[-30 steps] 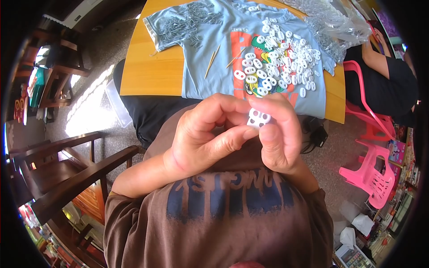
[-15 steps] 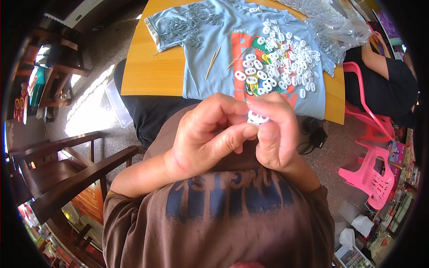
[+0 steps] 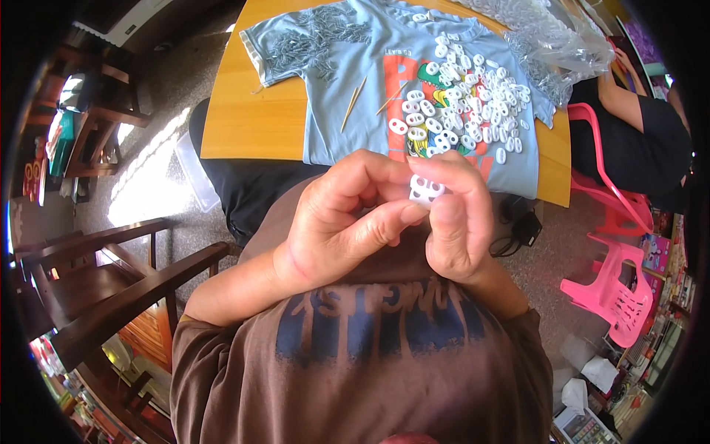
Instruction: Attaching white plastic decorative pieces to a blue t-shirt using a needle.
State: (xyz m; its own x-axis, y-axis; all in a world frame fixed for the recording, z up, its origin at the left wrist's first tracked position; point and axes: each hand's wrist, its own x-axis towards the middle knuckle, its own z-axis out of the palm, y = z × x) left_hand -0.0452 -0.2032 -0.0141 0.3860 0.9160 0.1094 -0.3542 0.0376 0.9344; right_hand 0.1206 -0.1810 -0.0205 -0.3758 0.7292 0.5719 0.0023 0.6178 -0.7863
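Between my fingertips, close in front of my chest, is a small white plastic piece with several round holes (image 3: 427,191); it may be two of the two-holed pieces side by side. My left hand (image 3: 347,211) pinches it from the left with thumb and forefinger. From the right, the thumb and bent forefinger of my right hand (image 3: 460,214) grip it too. Beyond my hands lies a heap of white oval two-holed pieces (image 3: 484,103) on a light blue T-shirt (image 3: 336,133). Thin wooden sticks (image 3: 350,107) rest on the shirt left of the heap.
The shirt covers much of a wooden table (image 3: 251,122). Small clear-grey pieces (image 3: 314,37) are piled on its sleeve. A clear plastic bag (image 3: 562,44) sits at the far right, near another person's arm (image 3: 621,96). A pink chair (image 3: 614,288) stands right, a dark wooden armchair (image 3: 133,288) left.
The white piece has tilted between my fingers, so more of its holes face up. Both hands stay nearly in place, still gripping it.
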